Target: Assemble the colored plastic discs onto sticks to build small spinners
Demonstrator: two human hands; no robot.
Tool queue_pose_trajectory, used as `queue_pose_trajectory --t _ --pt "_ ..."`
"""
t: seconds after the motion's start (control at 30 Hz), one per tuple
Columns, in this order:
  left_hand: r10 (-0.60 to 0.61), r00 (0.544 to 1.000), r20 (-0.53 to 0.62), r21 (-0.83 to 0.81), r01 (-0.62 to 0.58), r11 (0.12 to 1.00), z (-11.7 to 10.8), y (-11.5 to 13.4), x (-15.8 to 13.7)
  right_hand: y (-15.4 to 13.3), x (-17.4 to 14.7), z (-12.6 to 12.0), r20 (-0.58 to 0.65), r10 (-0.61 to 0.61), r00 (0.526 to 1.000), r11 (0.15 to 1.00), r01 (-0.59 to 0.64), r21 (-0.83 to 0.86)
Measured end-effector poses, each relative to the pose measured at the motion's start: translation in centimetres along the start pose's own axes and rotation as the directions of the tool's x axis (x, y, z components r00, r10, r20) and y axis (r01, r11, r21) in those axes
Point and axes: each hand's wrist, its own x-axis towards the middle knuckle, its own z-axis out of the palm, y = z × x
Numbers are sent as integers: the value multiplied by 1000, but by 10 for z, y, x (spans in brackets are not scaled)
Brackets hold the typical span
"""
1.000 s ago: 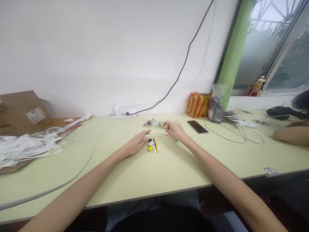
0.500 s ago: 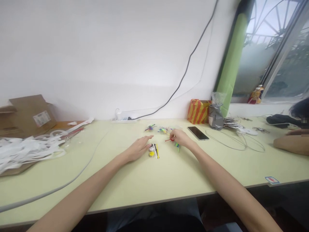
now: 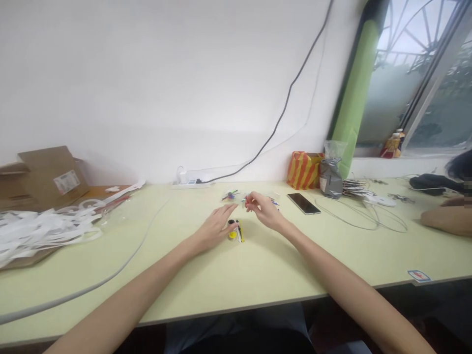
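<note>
My left hand (image 3: pixel 217 225) lies low over the table with its fingers stretched out and holds nothing. Beneath its thumb is a small group of yellow (image 3: pixel 232 236), black and white pieces, among them slim strips (image 3: pixel 240 232) and round parts. My right hand (image 3: pixel 264 210) pinches a small red piece (image 3: pixel 247 202) between thumb and fingertips, just above the table; most of it is hidden by the fingers. Beyond my hands lies a multicoloured cluster of small parts (image 3: pixel 230 195). More small coloured parts (image 3: pixel 275 201) show partly behind my right hand.
A phone (image 3: pixel 304 203) lies to the right, near a striped bag (image 3: pixel 303 170) and a grey pouch (image 3: pixel 330 179). Loose cables (image 3: pixel 365 225) stretch farther right, towards another person's arm (image 3: pixel 448 220). White strips (image 3: pixel 44 231) and a cardboard box (image 3: pixel 51 172) crowd the left.
My right hand has moved left with the red piece, closer to my left hand. My left hand has shifted slightly right, its thumb now over the yellow and black pieces.
</note>
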Motion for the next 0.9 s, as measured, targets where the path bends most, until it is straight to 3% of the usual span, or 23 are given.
queue_pose_trajectory --t 0.1,0.2,0.3,0.4,0.67,0.9 --pt "39 995 -96 -64 -45 997 1 9 2 -18 -3 15 33 -62 998 972 53 228" --pt "41 981 -190 -110 -62 992 0 13 3 -25 -5 25 56 -118 991 946 95 311" --pt "63 973 -224 -45 -75 996 -1 10 4 -25 -7 26 88 -113 990 929 74 362" --pt "63 977 -202 -5 -66 998 -3 7 3 -24 -8 24 100 -83 992 907 33 420" --pt "71 995 -76 -204 -85 975 -15 10 -1 -24 -8 23 192 -14 981 765 -113 634" --pt "119 989 -86 -216 -135 967 -17 19 1 -22 -6 14 238 27 971 685 -192 703"
